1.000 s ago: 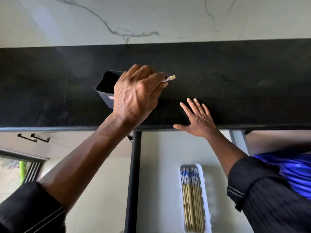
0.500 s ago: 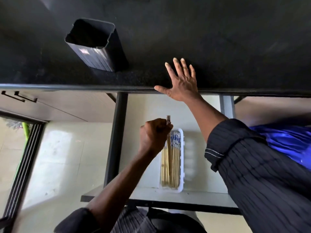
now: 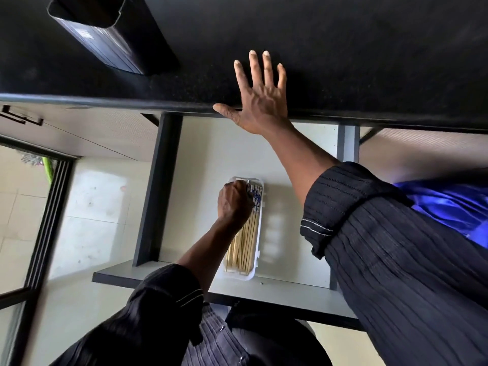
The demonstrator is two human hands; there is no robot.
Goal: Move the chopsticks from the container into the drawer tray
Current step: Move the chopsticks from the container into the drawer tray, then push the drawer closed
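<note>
Our curled left hand [image 3: 235,204] covers the pale wooden chopsticks' [image 3: 247,244] far ends in the white tray [image 3: 239,276], grip unseen; right hand [image 3: 261,101] flat on black bench [image 3: 343,62].

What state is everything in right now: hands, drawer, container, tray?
Container: upright on countertop, mouth open.
Drawer: pulled open.
Tray: in drawer, holding chopsticks.
Left hand: fingers curled round chopsticks in tray.
Right hand: flat, open, pressing countertop edge.
</note>
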